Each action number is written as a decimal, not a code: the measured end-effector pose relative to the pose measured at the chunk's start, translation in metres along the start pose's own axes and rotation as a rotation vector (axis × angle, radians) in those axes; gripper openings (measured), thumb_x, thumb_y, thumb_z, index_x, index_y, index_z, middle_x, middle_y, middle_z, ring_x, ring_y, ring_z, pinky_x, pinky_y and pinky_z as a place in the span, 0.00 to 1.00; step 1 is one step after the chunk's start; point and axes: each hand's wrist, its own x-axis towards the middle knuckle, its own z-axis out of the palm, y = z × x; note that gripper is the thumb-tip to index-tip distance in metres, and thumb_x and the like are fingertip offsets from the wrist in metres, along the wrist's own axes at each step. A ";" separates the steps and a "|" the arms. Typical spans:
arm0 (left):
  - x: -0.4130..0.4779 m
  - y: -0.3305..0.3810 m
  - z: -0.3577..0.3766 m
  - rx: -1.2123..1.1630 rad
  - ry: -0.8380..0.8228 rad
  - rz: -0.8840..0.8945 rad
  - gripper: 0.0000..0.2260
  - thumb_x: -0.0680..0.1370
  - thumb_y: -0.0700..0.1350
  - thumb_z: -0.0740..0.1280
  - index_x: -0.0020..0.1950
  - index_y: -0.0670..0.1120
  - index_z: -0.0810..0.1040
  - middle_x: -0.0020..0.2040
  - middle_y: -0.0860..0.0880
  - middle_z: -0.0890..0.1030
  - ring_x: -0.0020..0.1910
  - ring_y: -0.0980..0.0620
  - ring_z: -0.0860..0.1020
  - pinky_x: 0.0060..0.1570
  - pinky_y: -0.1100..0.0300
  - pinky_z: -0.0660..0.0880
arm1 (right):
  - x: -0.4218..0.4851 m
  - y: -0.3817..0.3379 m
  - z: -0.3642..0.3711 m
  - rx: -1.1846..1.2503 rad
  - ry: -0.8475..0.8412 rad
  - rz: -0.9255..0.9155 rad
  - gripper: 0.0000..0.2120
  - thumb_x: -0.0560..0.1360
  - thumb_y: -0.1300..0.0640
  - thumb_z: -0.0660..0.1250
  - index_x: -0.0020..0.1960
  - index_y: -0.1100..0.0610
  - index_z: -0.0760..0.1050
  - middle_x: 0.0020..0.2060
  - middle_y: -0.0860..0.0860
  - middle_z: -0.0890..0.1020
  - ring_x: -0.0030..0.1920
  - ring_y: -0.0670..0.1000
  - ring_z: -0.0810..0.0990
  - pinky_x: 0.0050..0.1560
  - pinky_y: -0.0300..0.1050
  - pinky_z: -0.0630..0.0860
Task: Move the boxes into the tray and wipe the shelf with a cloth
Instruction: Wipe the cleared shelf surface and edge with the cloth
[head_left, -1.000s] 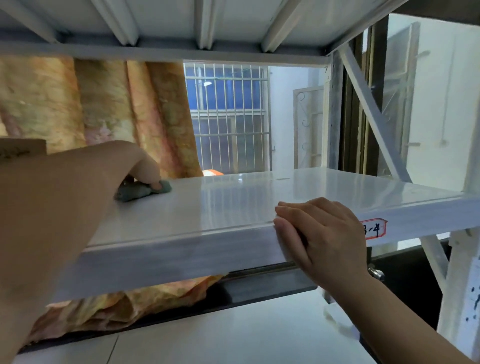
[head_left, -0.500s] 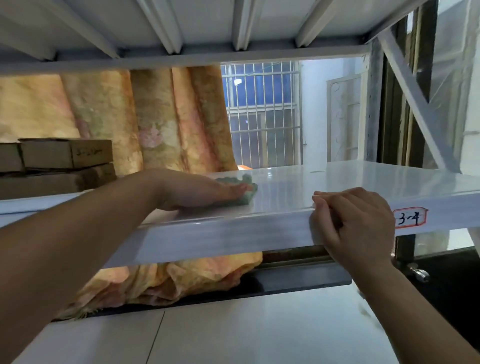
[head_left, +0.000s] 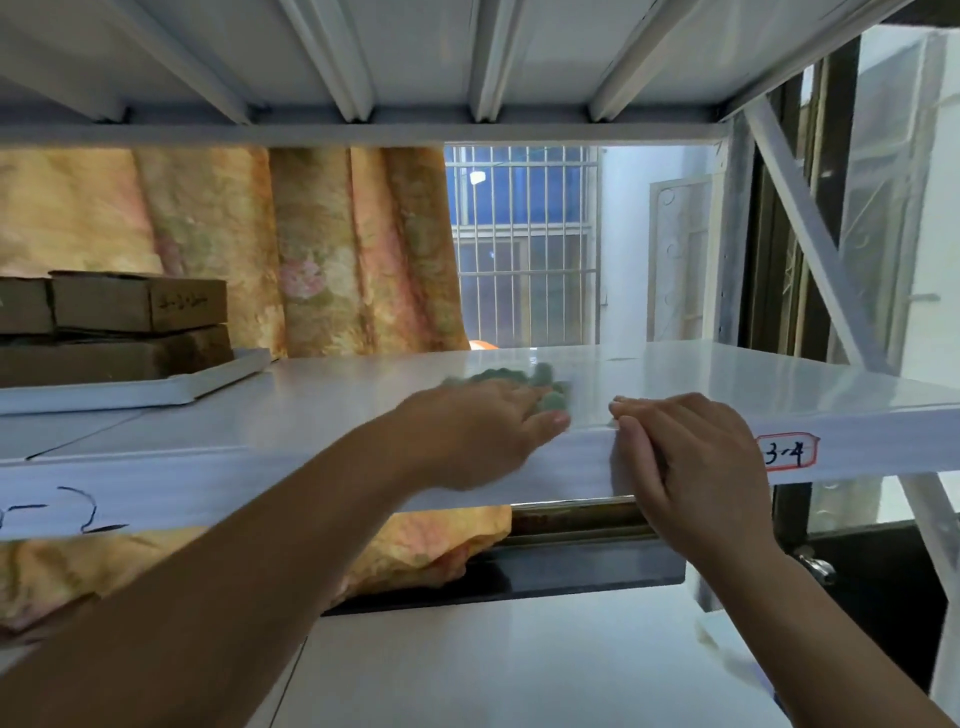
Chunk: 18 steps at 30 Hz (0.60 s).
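Observation:
My left hand (head_left: 483, 431) lies flat on a green cloth (head_left: 519, 382), pressing it onto the white shelf (head_left: 727, 379) near its front edge; the hand is blurred. Right beside it, my right hand (head_left: 685, 457) rests over the shelf's front lip, fingers curled on the edge, next to a red-bordered label (head_left: 787, 453). Several brown cardboard boxes (head_left: 135, 317) are stacked in a white tray (head_left: 156, 389) at the far left of the shelf.
Another shelf board with ribs (head_left: 467, 62) hangs close overhead. A flowered curtain (head_left: 311, 249) and a barred window (head_left: 524, 244) are behind. A diagonal brace (head_left: 810, 234) and upright post close the right end. A lower white shelf (head_left: 519, 665) lies below.
My left hand has swept the cloth rightward along the shelf, from the back left to just beside my right hand. The view shifted left, bringing the boxes and tray into sight.

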 end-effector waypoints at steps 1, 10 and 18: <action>-0.013 -0.006 0.005 0.048 0.117 -0.115 0.26 0.77 0.64 0.40 0.71 0.60 0.63 0.72 0.53 0.67 0.69 0.51 0.66 0.60 0.50 0.67 | 0.000 0.001 0.000 0.013 -0.003 0.002 0.17 0.75 0.53 0.57 0.46 0.59 0.83 0.41 0.53 0.86 0.40 0.54 0.83 0.47 0.44 0.70; -0.093 -0.066 0.010 0.382 0.498 -0.527 0.26 0.77 0.52 0.39 0.71 0.52 0.65 0.42 0.52 0.74 0.39 0.50 0.71 0.36 0.57 0.63 | 0.005 -0.012 0.003 0.016 -0.026 0.222 0.14 0.74 0.56 0.61 0.40 0.61 0.82 0.33 0.56 0.83 0.34 0.49 0.72 0.43 0.45 0.68; -0.143 -0.121 0.017 0.274 0.712 -0.876 0.24 0.80 0.50 0.47 0.52 0.37 0.78 0.45 0.36 0.80 0.45 0.39 0.76 0.51 0.46 0.69 | 0.020 -0.062 0.014 -0.053 -0.036 0.129 0.14 0.74 0.58 0.64 0.32 0.61 0.79 0.27 0.56 0.81 0.31 0.58 0.76 0.37 0.47 0.71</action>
